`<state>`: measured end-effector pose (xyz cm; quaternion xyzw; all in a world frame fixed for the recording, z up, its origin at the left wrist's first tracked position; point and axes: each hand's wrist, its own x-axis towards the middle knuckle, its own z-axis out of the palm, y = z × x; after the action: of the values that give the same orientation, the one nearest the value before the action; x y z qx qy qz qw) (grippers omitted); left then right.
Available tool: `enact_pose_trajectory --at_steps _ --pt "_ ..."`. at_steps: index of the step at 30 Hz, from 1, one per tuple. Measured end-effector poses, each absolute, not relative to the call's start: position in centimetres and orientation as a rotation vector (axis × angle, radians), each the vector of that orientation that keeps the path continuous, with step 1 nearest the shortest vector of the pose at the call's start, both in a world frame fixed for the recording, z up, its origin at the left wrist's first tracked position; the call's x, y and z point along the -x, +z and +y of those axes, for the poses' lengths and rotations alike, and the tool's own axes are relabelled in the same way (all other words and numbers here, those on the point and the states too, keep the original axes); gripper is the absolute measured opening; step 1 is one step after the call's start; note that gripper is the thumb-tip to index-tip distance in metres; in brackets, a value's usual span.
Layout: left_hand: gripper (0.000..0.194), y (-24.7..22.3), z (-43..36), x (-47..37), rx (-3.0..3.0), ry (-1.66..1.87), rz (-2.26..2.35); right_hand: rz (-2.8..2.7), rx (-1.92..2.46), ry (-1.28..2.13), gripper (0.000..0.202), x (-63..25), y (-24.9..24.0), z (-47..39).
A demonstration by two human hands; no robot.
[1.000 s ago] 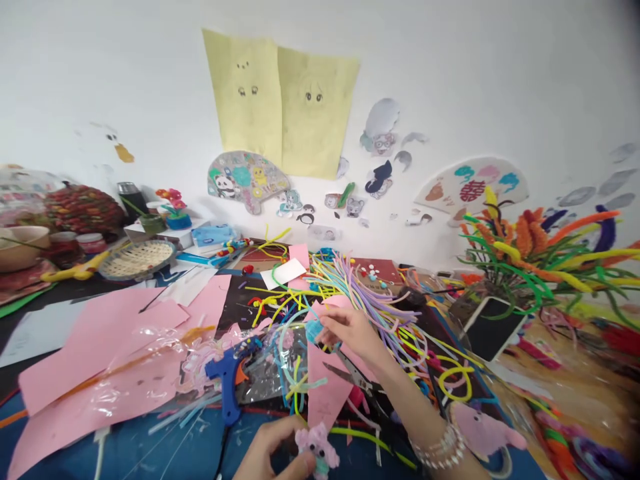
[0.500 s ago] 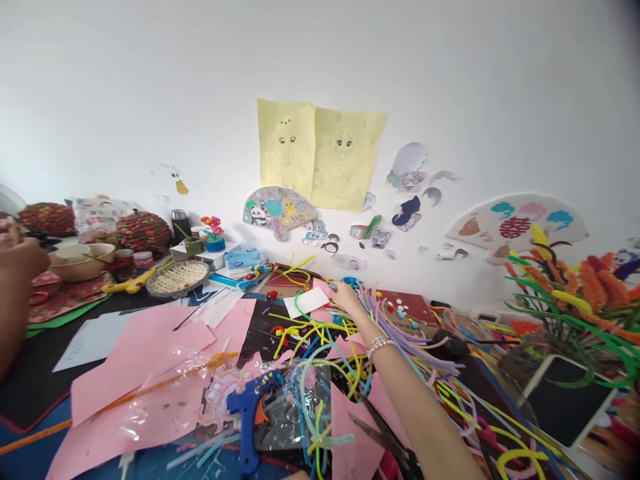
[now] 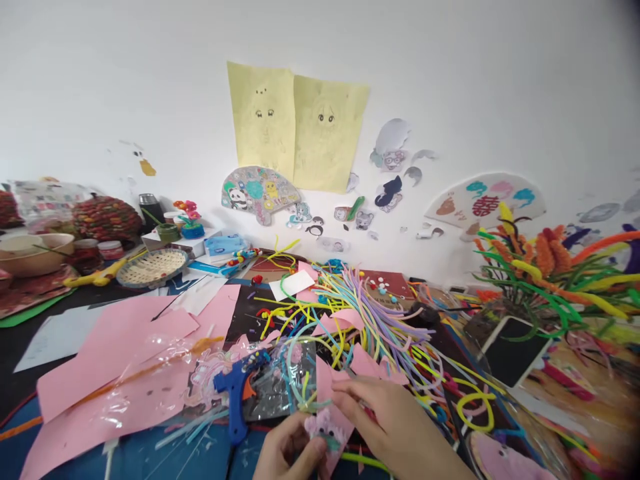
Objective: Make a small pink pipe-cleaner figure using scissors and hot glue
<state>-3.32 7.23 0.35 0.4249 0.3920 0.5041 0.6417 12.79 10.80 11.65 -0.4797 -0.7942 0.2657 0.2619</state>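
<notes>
Grasps a small fuzzy pink figure (image 3: 324,424) between thumb and fingers of the left hand (image 3: 287,453), low at the worktable's near side. Curves the right hand (image 3: 395,420) just beside it, over pink paper (image 3: 325,379); cannot tell if gripping anything. Shows a blue glue gun (image 3: 236,400) nearby.

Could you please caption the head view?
Left hand holds a pink figure; right hand and blue glue gun nearby.
</notes>
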Motion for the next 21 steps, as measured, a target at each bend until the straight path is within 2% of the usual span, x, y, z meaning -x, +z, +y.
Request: enact_pose_trajectory --at_steps 5,12,17,21 --pt "0.04 3.1 6.9 3.0 -1.082 1.158 0.985 -1.763 1.265 1.187 0.025 -13.5 8.4 8.0" --pt "0.036 2.6 6.1 2.9 -1.134 1.096 1.008 -1.241 1.2 1.38 0.03 -13.0 4.2 6.6" --pt "0.03 2.5 5.6 2.4 -1.115 1.081 0.967 -1.142 1.176 1.363 0.028 -13.0 3.7 5.9" --pt "0.029 2.5 5.2 1.9 -1.058 1.069 0.878 -1.026 1.072 1.501 0.029 -12.9 3.5 5.7"
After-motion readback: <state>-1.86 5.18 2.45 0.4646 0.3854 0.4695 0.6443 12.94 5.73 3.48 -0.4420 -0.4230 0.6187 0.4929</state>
